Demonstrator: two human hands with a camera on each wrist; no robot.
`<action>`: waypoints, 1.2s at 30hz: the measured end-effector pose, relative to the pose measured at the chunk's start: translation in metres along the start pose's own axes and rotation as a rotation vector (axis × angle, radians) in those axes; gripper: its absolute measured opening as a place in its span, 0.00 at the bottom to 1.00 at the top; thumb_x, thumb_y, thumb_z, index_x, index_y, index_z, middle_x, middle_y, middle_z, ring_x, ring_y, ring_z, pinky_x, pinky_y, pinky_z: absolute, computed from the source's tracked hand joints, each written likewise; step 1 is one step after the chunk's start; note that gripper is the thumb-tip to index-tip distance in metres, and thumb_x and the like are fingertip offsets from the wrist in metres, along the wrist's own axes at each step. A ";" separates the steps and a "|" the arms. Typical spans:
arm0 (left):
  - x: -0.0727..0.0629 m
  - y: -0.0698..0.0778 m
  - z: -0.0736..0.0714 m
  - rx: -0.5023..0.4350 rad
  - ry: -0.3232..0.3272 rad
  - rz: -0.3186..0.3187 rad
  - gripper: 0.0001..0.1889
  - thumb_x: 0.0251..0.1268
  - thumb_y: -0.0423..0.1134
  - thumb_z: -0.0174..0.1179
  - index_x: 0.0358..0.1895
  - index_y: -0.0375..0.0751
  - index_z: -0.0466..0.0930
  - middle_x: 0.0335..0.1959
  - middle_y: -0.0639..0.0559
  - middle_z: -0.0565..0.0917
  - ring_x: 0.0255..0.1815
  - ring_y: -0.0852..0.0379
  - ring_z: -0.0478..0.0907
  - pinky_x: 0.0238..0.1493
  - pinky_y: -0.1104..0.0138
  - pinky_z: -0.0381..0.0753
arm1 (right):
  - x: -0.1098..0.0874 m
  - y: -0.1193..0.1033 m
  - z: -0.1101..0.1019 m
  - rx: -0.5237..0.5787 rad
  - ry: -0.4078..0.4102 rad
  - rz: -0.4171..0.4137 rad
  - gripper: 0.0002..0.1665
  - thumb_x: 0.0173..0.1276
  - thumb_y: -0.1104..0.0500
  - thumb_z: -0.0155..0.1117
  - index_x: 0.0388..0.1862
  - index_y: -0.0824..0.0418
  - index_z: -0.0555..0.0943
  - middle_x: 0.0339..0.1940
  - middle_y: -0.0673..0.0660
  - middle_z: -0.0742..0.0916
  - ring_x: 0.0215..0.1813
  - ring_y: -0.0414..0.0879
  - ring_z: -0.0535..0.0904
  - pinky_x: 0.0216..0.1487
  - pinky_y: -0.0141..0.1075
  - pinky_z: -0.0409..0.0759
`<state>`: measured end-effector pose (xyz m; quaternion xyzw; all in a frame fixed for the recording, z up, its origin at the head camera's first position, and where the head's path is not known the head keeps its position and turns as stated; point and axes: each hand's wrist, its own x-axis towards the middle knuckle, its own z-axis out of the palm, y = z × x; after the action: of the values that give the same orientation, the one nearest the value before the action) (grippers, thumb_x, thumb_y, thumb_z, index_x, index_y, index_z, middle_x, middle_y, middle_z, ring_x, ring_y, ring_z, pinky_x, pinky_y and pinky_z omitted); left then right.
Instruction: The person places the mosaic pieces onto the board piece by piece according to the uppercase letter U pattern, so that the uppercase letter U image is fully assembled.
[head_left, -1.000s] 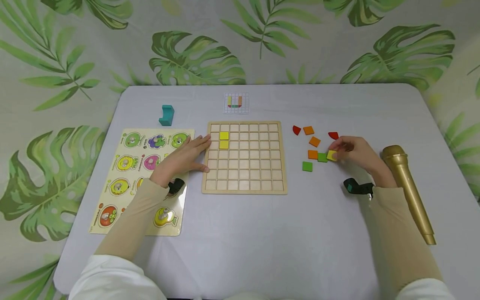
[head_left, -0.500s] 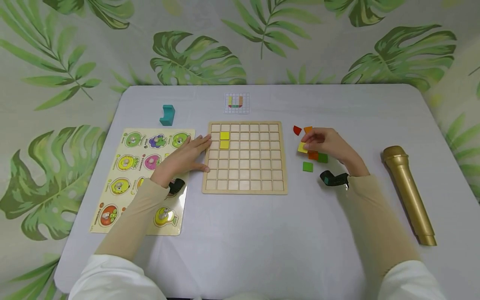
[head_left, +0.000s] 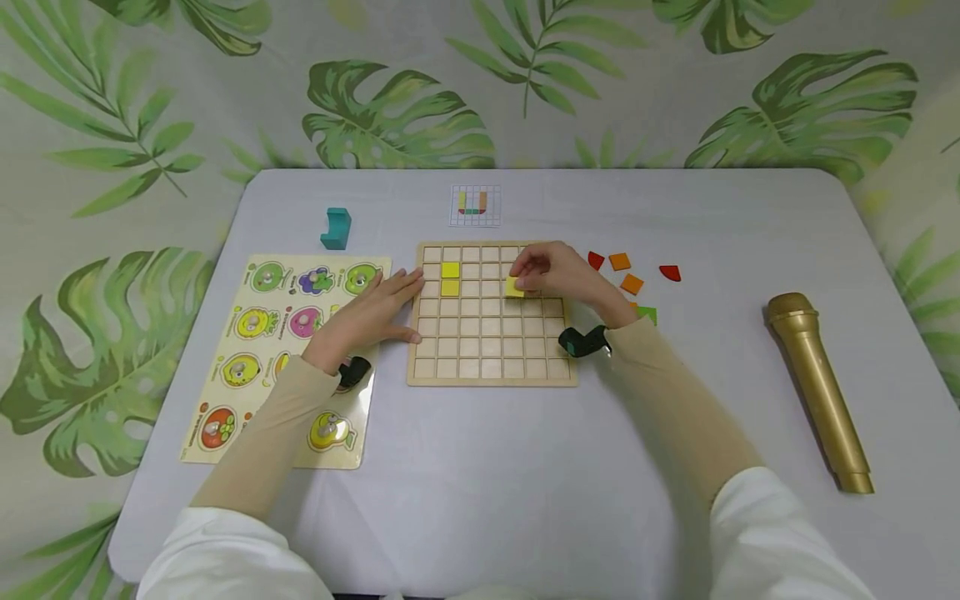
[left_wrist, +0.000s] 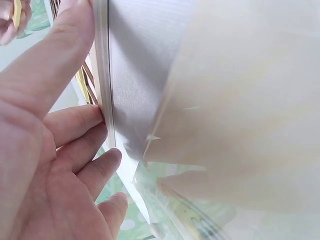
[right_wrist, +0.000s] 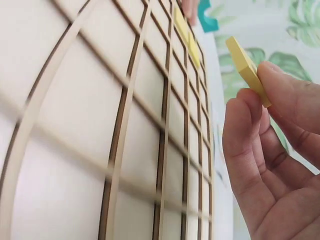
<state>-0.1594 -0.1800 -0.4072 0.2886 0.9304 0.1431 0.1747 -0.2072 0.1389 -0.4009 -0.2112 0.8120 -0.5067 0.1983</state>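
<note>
A wooden grid board (head_left: 491, 379) lies mid-table, with two yellow square tiles (head_left: 450, 278) sitting one below the other in its second column. Over the upper right part of the board, my right hand (head_left: 558, 273) pinches another yellow square tile (right_wrist: 245, 67) between thumb and fingertips; the right wrist view shows it raised off the grid. My left hand (head_left: 367, 321) lies with fingers extended against the board's left edge, its thumb and fingertips touching the frame (left_wrist: 102, 65) in the left wrist view.
Right of the board lie orange tiles (head_left: 632, 284), a green tile (head_left: 647, 315) and red quarter-round pieces (head_left: 670, 272). A gold microphone (head_left: 821, 392) is at far right. A fruit puzzle board (head_left: 292, 454) lies under the left forearm. Behind are a teal block (head_left: 337, 229) and a pattern card (head_left: 476, 218).
My right hand has picked up the yellow tile from the loose pieces and carried it left to above the board. The left hand stays at the board's edge.
</note>
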 end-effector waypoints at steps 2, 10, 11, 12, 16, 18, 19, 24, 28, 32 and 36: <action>0.000 0.000 0.000 0.001 0.001 0.001 0.48 0.57 0.52 0.66 0.74 0.32 0.50 0.76 0.41 0.49 0.76 0.42 0.42 0.73 0.50 0.33 | 0.009 -0.006 0.009 -0.018 -0.017 -0.022 0.09 0.62 0.67 0.68 0.39 0.71 0.81 0.33 0.60 0.83 0.32 0.50 0.78 0.35 0.32 0.77; 0.000 0.001 -0.001 0.004 -0.002 -0.004 0.48 0.57 0.52 0.66 0.74 0.31 0.51 0.76 0.41 0.49 0.76 0.41 0.42 0.73 0.50 0.33 | 0.035 -0.019 0.045 -0.035 -0.079 -0.005 0.03 0.62 0.67 0.66 0.35 0.65 0.81 0.32 0.57 0.82 0.30 0.47 0.77 0.33 0.34 0.77; 0.000 0.001 -0.001 0.003 -0.002 -0.006 0.48 0.57 0.52 0.66 0.74 0.31 0.51 0.76 0.41 0.49 0.76 0.41 0.42 0.73 0.50 0.33 | 0.037 -0.021 0.049 -0.040 -0.082 0.006 0.02 0.62 0.67 0.65 0.35 0.65 0.81 0.31 0.57 0.82 0.29 0.47 0.77 0.31 0.34 0.77; 0.000 0.001 -0.001 0.001 -0.002 -0.007 0.48 0.57 0.52 0.66 0.74 0.32 0.51 0.76 0.41 0.49 0.76 0.41 0.42 0.73 0.50 0.33 | 0.039 -0.024 0.053 -0.057 -0.082 0.014 0.02 0.62 0.68 0.65 0.35 0.65 0.81 0.31 0.57 0.82 0.28 0.47 0.77 0.31 0.34 0.78; 0.000 0.001 -0.002 -0.003 -0.002 -0.011 0.48 0.57 0.52 0.66 0.74 0.32 0.51 0.76 0.41 0.49 0.76 0.41 0.42 0.73 0.50 0.33 | 0.045 -0.030 0.068 -0.159 -0.075 0.028 0.03 0.62 0.68 0.64 0.36 0.65 0.82 0.31 0.56 0.83 0.31 0.46 0.77 0.34 0.33 0.76; 0.000 0.001 -0.002 -0.004 -0.002 -0.012 0.48 0.57 0.52 0.66 0.74 0.32 0.52 0.76 0.41 0.49 0.76 0.41 0.42 0.73 0.50 0.33 | 0.047 -0.032 0.074 -0.231 -0.068 0.011 0.03 0.62 0.69 0.63 0.35 0.66 0.82 0.30 0.56 0.83 0.32 0.45 0.76 0.36 0.32 0.74; 0.001 0.001 -0.002 -0.005 -0.002 -0.012 0.48 0.57 0.52 0.66 0.74 0.32 0.52 0.76 0.41 0.49 0.75 0.41 0.42 0.73 0.50 0.33 | 0.047 -0.033 0.076 -0.263 -0.065 0.003 0.03 0.62 0.69 0.63 0.34 0.66 0.82 0.29 0.55 0.83 0.32 0.45 0.76 0.36 0.32 0.73; 0.000 0.001 -0.002 -0.014 -0.001 -0.008 0.48 0.57 0.52 0.66 0.74 0.31 0.51 0.76 0.40 0.49 0.75 0.41 0.43 0.73 0.49 0.33 | 0.047 -0.039 0.085 -0.391 -0.058 -0.037 0.03 0.60 0.71 0.62 0.31 0.65 0.81 0.25 0.54 0.81 0.29 0.44 0.74 0.33 0.32 0.72; 0.000 0.000 -0.001 -0.015 -0.002 -0.005 0.48 0.57 0.52 0.66 0.74 0.31 0.51 0.76 0.40 0.49 0.75 0.41 0.43 0.73 0.49 0.33 | 0.047 -0.041 0.089 -0.498 -0.072 -0.074 0.04 0.60 0.71 0.61 0.31 0.65 0.80 0.26 0.55 0.81 0.30 0.45 0.74 0.32 0.32 0.73; 0.000 0.000 -0.001 -0.014 -0.001 -0.005 0.48 0.57 0.52 0.65 0.74 0.31 0.51 0.76 0.40 0.49 0.75 0.41 0.43 0.73 0.49 0.33 | 0.045 -0.040 0.090 -0.542 -0.072 -0.119 0.05 0.60 0.72 0.60 0.30 0.66 0.81 0.29 0.57 0.82 0.33 0.46 0.75 0.34 0.34 0.75; 0.000 0.000 -0.001 -0.013 0.000 -0.004 0.48 0.57 0.52 0.66 0.74 0.31 0.51 0.76 0.40 0.49 0.75 0.40 0.42 0.73 0.50 0.33 | 0.042 -0.035 0.085 -0.455 -0.064 -0.126 0.02 0.62 0.70 0.62 0.31 0.66 0.81 0.30 0.56 0.82 0.33 0.46 0.75 0.35 0.33 0.75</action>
<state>-0.1598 -0.1801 -0.4067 0.2855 0.9301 0.1487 0.1771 -0.1913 0.0394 -0.4085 -0.3165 0.8838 -0.3151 0.1391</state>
